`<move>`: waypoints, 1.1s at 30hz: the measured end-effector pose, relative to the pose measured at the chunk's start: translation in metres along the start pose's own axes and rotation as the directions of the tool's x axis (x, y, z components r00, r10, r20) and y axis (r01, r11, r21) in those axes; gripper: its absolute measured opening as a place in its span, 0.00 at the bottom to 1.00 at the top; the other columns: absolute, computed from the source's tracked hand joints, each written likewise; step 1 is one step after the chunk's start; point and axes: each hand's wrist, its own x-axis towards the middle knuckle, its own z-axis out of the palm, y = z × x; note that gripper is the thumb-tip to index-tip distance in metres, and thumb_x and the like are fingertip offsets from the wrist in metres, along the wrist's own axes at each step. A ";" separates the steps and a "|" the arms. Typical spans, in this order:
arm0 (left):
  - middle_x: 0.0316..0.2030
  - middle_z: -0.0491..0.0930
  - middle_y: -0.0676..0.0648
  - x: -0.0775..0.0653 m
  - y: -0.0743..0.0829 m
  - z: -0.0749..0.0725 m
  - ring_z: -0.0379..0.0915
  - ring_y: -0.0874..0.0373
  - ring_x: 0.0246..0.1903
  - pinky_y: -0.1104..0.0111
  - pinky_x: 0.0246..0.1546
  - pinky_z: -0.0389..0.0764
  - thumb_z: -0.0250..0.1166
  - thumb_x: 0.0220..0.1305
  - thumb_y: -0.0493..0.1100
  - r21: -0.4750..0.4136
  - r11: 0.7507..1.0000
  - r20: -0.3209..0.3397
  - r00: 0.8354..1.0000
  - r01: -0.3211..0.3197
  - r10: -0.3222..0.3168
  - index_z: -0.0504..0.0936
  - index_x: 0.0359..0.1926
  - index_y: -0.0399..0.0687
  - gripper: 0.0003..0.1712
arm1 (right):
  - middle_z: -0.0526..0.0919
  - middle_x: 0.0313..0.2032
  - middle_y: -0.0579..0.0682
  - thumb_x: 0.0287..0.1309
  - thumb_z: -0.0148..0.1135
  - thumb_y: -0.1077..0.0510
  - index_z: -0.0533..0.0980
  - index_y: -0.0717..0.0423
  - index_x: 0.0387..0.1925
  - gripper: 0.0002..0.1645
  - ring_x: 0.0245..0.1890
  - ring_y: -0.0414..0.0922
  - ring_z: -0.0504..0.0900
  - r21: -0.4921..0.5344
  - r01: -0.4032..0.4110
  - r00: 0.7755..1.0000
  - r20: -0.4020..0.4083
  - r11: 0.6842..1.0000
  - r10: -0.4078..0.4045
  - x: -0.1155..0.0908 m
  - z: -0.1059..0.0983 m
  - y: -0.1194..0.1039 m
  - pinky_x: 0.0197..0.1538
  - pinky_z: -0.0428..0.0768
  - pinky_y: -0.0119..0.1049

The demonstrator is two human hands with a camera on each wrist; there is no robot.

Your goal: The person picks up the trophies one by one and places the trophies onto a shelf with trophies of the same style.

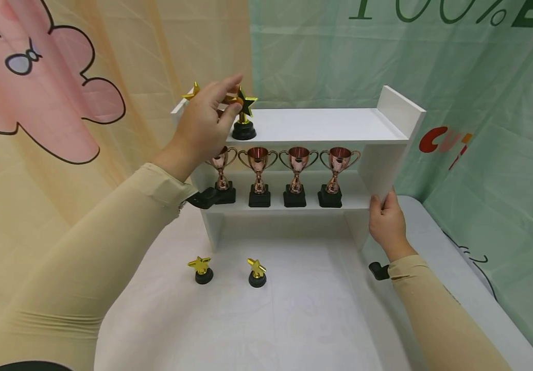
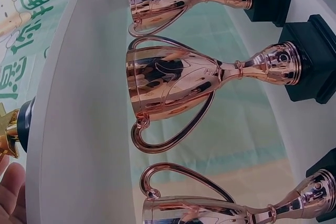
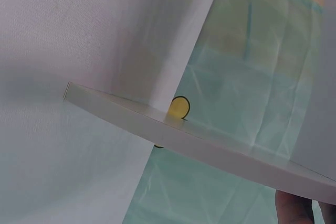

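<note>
My left hand is over the left part of the white shelf's top board. Its thumb and fingers pinch the gold star of a small star trophy, whose black base is at the board. Another star trophy shows partly behind that hand. In the left wrist view, the star trophy and fingertips appear at the left edge. My right hand grips the front edge of the shelf's right side panel; its fingers show below the panel in the right wrist view.
Several rose-gold cup trophies with black bases stand in a row on the middle board. Two star trophies stand on the white tabletop before the shelf. Printed curtains hang behind; a dark cable runs along the right.
</note>
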 end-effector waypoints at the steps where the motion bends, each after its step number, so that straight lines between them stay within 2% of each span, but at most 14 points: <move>1: 0.68 0.76 0.44 0.000 0.000 0.000 0.76 0.54 0.66 0.62 0.66 0.79 0.57 0.81 0.40 -0.004 1.000 -0.002 1.000 -0.002 0.002 0.67 0.79 0.51 0.30 | 0.76 0.65 0.68 0.83 0.43 0.49 0.64 0.56 0.74 0.27 0.65 0.65 0.75 0.001 0.003 1.000 0.002 1.000 -0.003 0.000 0.000 0.000 0.65 0.71 0.68; 10: 0.69 0.75 0.41 -0.002 -0.003 -0.003 0.74 0.52 0.65 0.65 0.64 0.81 0.59 0.78 0.37 -0.047 0.998 -0.037 0.999 -0.037 0.036 0.69 0.78 0.46 0.30 | 0.75 0.66 0.68 0.83 0.42 0.49 0.63 0.54 0.76 0.28 0.65 0.66 0.74 -0.002 0.000 1.000 0.016 1.000 0.000 -0.001 -0.001 0.000 0.65 0.71 0.69; 23: 0.70 0.74 0.46 -0.012 0.000 -0.011 0.72 0.54 0.67 0.65 0.66 0.80 0.59 0.79 0.39 -0.053 0.998 -0.024 0.999 -0.044 0.043 0.68 0.79 0.51 0.31 | 0.76 0.65 0.69 0.83 0.42 0.47 0.63 0.54 0.75 0.28 0.64 0.66 0.75 0.001 -0.015 1.000 0.018 1.000 0.015 0.000 -0.001 0.001 0.63 0.72 0.68; 29: 0.69 0.75 0.44 -0.019 -0.002 -0.018 0.72 0.52 0.67 0.59 0.65 0.80 0.61 0.77 0.40 -0.012 0.994 -0.046 0.993 -0.107 0.106 0.69 0.78 0.49 0.31 | 0.75 0.66 0.69 0.84 0.42 0.48 0.63 0.56 0.74 0.28 0.65 0.67 0.74 -0.005 -0.011 1.000 0.017 1.000 0.011 0.000 0.000 0.001 0.64 0.72 0.69; 33: 0.71 0.75 0.44 -0.028 -0.004 -0.024 0.72 0.49 0.65 0.56 0.67 0.76 0.63 0.76 0.42 0.048 0.985 -0.036 0.985 -0.165 0.166 0.69 0.78 0.48 0.33 | 0.75 0.66 0.69 0.83 0.42 0.48 0.64 0.56 0.74 0.27 0.65 0.66 0.74 -0.004 -0.009 1.000 0.017 1.000 0.009 0.000 0.000 0.001 0.64 0.72 0.68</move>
